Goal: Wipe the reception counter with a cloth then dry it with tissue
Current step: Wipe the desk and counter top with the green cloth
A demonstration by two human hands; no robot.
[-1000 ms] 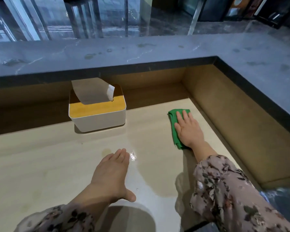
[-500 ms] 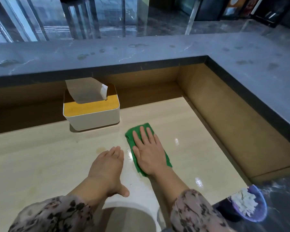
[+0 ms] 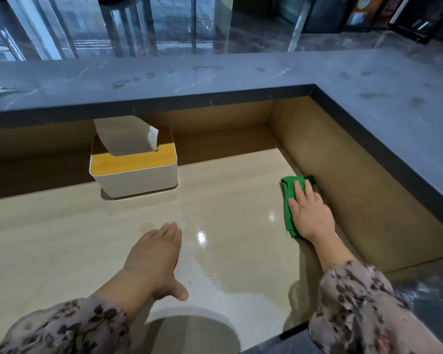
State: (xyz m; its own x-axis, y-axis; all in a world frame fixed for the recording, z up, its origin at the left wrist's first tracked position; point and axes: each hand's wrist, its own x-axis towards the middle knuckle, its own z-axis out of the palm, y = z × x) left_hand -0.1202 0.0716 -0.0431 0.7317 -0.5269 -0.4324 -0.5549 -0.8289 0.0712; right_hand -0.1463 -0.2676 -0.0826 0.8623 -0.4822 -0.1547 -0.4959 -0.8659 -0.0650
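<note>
Right hand [image 3: 310, 213] lying flat, fingers straight, pressing green cloth [image 3: 289, 200] onto pale bench [image 3: 62, 241] at bench's right edge. Cloth's far end sitting just beside brown side wall [image 3: 368, 187].

Left hand [image 3: 155, 259] resting palm-down near bench middle, fingers straight and together, thumb spread, holding nothing.

Wet sheen showing on bench between hands.

White tissue box [image 3: 138, 178] with wood-toned lid sitting toward far edge, well apart from cloth. Tissue [image 3: 124, 136] sticking up from slot.

Grey marble ledge [image 3: 215, 77] running along far and right edges.
</note>
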